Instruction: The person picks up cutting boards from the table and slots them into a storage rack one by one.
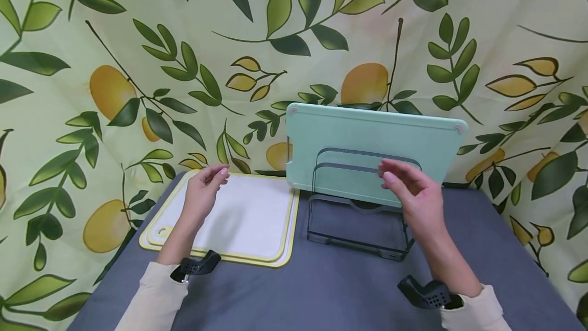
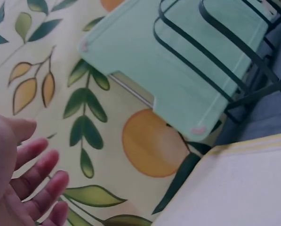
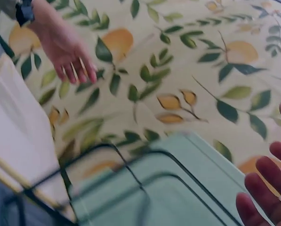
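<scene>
A mint green cutting board stands on its long edge in a dark wire rack, leaning back against its rear bars. To the left lie two white cutting boards with yellow rims, one stacked on the other. My left hand hovers over the white boards, fingers loosely bent and holding nothing. My right hand is raised in front of the right part of the rack and green board, its fingers relaxed and apart, with nothing in them. The right wrist view shows the rack's bars blurred in front of the green board.
A dark grey cloth covers the table. Behind it hangs a fabric backdrop printed with leaves and orange fruit, close to the back of the green board. Each wrist wears a black camera mount.
</scene>
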Demonstrator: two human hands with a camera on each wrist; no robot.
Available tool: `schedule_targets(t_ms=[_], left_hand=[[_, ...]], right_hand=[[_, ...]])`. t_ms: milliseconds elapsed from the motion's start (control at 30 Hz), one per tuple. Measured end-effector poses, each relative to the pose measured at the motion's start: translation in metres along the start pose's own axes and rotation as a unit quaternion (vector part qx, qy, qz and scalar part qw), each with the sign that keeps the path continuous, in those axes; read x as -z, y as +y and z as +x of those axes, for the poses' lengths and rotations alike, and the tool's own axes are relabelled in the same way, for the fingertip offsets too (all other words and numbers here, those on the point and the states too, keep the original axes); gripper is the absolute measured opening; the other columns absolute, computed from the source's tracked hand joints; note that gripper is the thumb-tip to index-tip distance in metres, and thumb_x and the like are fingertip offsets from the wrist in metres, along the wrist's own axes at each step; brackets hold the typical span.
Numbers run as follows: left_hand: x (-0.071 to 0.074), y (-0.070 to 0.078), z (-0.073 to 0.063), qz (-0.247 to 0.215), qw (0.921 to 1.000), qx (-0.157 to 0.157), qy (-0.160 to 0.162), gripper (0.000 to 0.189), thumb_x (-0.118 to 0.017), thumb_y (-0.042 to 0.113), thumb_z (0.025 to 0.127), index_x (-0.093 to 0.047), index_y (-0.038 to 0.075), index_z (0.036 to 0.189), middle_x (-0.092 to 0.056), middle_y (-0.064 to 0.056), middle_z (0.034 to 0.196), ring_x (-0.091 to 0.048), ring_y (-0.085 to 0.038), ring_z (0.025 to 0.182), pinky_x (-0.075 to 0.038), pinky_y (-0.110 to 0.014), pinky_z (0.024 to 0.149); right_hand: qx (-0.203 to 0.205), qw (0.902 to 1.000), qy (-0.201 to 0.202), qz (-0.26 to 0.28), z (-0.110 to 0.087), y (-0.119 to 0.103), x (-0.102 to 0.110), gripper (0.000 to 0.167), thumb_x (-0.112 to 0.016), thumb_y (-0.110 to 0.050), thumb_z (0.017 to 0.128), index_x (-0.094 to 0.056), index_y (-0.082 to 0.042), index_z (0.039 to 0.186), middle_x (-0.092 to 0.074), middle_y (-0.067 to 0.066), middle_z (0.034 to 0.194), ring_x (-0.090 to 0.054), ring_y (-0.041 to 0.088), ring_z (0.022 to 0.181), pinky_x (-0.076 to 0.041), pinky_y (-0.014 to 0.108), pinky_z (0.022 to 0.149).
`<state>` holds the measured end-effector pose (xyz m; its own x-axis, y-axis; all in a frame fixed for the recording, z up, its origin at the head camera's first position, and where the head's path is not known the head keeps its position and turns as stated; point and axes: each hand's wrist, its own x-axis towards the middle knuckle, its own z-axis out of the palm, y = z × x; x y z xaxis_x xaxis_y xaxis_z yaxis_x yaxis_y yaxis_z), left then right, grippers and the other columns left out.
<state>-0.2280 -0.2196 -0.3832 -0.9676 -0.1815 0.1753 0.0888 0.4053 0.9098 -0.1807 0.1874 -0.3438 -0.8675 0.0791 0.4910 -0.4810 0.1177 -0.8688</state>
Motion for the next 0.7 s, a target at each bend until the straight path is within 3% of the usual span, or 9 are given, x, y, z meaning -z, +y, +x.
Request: schedule_targets(t_ms=[133,300,400,533,700], left_hand=[[0.007,-0.001,-0.015,0.017,0.9998,-0.006,-0.003,0.039,-0.057,0.035,0.104,-0.066,0.007,0.13,-0.069,-0.013,0.119,-0.06,0.004,0.092,-0.047,-0.018,0.085],[0.012,-0.006,-0.02,0.052,0.9983,-0.025,-0.012,0.036,-0.056,0.034,0.105,-0.067,0.01,0.129,-0.069,-0.013,0.125,-0.061,-0.005,0.098,-0.047,-0.02,0.084],[0.017,-0.01,-0.023,0.087,0.9954,-0.037,-0.015,0.038,-0.055,0.035,0.105,-0.066,0.01,0.131,-0.069,-0.012,0.125,-0.062,-0.014,0.103,-0.048,-0.022,0.086],[0.028,-0.012,-0.035,0.132,0.9906,-0.036,0.004,0.039,-0.054,0.035,0.105,-0.065,0.01,0.133,-0.069,-0.011,0.122,-0.063,-0.022,0.107,-0.046,-0.02,0.086],[0.038,-0.011,-0.043,0.133,0.9905,-0.025,0.023,0.042,-0.054,0.038,0.105,-0.063,0.011,0.136,-0.068,-0.011,0.123,-0.063,-0.022,0.108,-0.046,-0.019,0.085]], right_hand=[[0.029,0.9962,-0.049,0.066,-0.008,0.009,-0.03,0.028,-0.06,0.005,0.097,-0.063,0.012,0.124,-0.075,0.001,0.112,-0.071,0.01,0.1,-0.058,0.02,0.084],[0.062,0.9887,-0.07,0.116,-0.018,0.019,-0.063,0.028,-0.057,0.008,0.095,-0.064,0.011,0.123,-0.075,-0.001,0.112,-0.071,0.012,0.102,-0.058,0.023,0.089],[0.072,0.9859,-0.077,0.129,-0.023,0.022,-0.082,0.029,-0.057,0.009,0.095,-0.064,0.011,0.123,-0.074,-0.004,0.113,-0.07,0.011,0.105,-0.057,0.023,0.09],[0.079,0.9833,-0.088,0.139,-0.026,0.024,-0.106,0.029,-0.057,0.009,0.094,-0.062,0.015,0.121,-0.074,-0.005,0.114,-0.07,0.009,0.106,-0.057,0.023,0.091],[0.066,0.982,-0.096,0.148,-0.026,0.026,-0.124,0.029,-0.057,0.007,0.095,-0.062,0.015,0.122,-0.073,-0.008,0.115,-0.069,0.008,0.107,-0.057,0.025,0.092]])
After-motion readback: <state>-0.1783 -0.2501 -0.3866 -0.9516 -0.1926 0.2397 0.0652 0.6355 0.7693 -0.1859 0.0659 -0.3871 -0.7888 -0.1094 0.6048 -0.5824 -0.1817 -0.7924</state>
